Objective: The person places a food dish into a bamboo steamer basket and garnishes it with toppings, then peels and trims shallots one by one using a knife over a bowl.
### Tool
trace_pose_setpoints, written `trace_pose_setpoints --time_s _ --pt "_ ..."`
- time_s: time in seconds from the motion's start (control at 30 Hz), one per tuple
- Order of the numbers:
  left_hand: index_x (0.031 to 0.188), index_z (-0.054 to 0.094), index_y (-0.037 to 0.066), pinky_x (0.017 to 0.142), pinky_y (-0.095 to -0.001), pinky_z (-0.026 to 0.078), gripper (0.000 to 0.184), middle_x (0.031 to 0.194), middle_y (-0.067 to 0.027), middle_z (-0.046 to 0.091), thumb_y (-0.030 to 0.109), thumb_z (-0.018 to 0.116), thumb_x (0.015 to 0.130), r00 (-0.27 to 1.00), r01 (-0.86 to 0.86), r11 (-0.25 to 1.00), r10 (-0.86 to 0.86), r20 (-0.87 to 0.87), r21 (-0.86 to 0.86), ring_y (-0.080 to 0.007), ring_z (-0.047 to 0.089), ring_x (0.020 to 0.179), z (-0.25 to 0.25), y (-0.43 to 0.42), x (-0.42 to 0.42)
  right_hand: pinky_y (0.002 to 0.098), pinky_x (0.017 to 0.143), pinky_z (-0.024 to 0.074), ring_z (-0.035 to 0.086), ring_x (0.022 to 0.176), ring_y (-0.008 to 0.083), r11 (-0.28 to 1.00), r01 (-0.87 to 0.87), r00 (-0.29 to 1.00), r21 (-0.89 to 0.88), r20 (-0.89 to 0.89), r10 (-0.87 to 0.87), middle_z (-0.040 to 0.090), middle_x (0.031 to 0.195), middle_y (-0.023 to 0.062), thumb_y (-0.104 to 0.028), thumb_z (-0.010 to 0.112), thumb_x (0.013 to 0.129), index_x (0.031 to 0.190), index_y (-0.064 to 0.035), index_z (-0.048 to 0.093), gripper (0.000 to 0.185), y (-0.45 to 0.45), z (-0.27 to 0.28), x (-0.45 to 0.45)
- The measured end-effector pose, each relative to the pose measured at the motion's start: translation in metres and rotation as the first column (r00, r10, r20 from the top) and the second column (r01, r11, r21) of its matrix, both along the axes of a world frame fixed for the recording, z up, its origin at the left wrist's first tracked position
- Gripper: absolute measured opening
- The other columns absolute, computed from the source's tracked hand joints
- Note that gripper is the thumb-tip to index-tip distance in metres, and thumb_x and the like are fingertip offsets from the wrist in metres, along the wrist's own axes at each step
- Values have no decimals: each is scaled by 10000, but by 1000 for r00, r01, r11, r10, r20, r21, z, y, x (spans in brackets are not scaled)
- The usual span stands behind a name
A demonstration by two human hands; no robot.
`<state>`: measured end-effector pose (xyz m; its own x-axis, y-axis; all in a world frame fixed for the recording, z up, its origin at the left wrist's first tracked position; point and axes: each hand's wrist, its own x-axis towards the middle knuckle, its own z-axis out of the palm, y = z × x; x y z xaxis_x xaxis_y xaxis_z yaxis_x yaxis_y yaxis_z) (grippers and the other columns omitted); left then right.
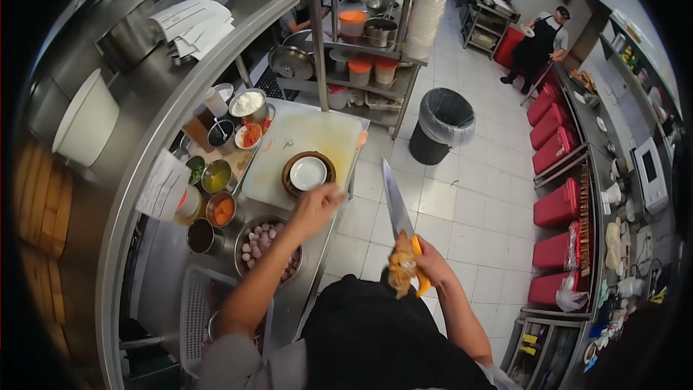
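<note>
Both hands are apart from each other. The right hand (435, 261) is closed around the yellow handle (423, 287) of a knife (396, 201), and beside this handle is a lump of brown food (401, 266), maybe in clear wrap; how it is held, I cannot tell. The left hand (315, 214) is near the white bowl (308, 173) with its fingers partly bent; if something small is between them, I cannot tell.

As for the progress, 1 white bowl is already set inside a brown round basket (288, 179) on the cutting board (267, 170), and I see no food in this bowl. A few small scraps (288, 144) lie on the board, so probably some cutting is done. The brown food is off the board, and whether it is cut or whole is not clear. How much work is left, the view does not show.

The knife is in the air in front of the body, to the right of the metal table (323, 250). Its tip points forward, away from the person, and its long axis leans slightly to the left, running roughly toward the far end of the board.
</note>
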<state>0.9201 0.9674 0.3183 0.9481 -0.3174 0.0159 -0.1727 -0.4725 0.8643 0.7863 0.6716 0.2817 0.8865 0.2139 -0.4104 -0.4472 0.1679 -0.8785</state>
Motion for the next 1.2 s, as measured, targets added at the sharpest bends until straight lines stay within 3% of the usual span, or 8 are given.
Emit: trace_pose_setpoints --time_s 0.1,0.17,0.3,0.47,0.57,0.67,0.97,1.2 --pt "1316 555 14 719 -382 511 606 900 -151 619 342 756 847 975 54 994 -73 -208 -98 -286 630 873 54 -17 -52 221 504 452 544 589 81 999 -37 996 -5 85 37 612 881 54 -149 664 886 1193 6 507 378 32 14 66" --pt "1424 428 32 707 -306 500 652 929 -105 589 151 734 860 990 29 993 -44 131 118 -189 578 746 79 -28 -60 222 493 449 550 592 84 995 -102 991 8 84 101 612 868 51 -126 665 885 1168 6 508 349 54 31 107" --pt "1231 587 -20 660 -298 490 390 922 -117 570 71 694 867 935 -206 967 149 322 152 -191 572 711 52 -23 -19 217 479 449 561 596 87 956 -264 960 130 134 247 609 853 47 -126 674 882 1157 3 503 349 81 6 183" --pt "1019 624 -50 644 -296 464 171 842 -125 569 21 643 865 888 -432 891 394 237 137 -228 600 712 59 -26 27 204 479 461 566 598 87 905 -381 922 190 143 359 618 893 40 -153 701 873 1150 -14 503 367 108 0 254" --pt "985 611 -41 720 -381 489 142 882 -170 597 23 604 858 828 -523 838 455 327 158 -349 614 800 56 -22 52 215 490 472 597 619 102 859 -499 861 113 173 478 632 940 40 -263 697 902 1148 -34 504 388 111 -7 284" --pt "965 622 -58 739 -357 485 141 892 -169 596 -9 584 838 778 -613 784 577 249 96 -348 616 815 54 -15 72 234 485 476 650 645 136 844 -537 841 -4 78 535 635 925 65 -432 566 978 1136 -50 512 417 92 2 317" --pt "978 652 -66 709 -296 482 168 899 -119 603 -82 589 822 713 -689 714 636 294 123 -229 613 774 40 10 116 260 418 444 530 479 120 612 -761 638 217 73 767 535 715 43 -291 490 1031 1000 -26 504 267 88 20 357" --pt "986 656 -58 722 -292 488 187 907 -113 605 -91 569 824 727 -660 741 590 351 125 -217 607 759 21 6 133 269 418 447 532 467 123 586 -801 594 123 39 804 539 702 40 -284 490 1026 1012 -16 513 269 91 12 357"
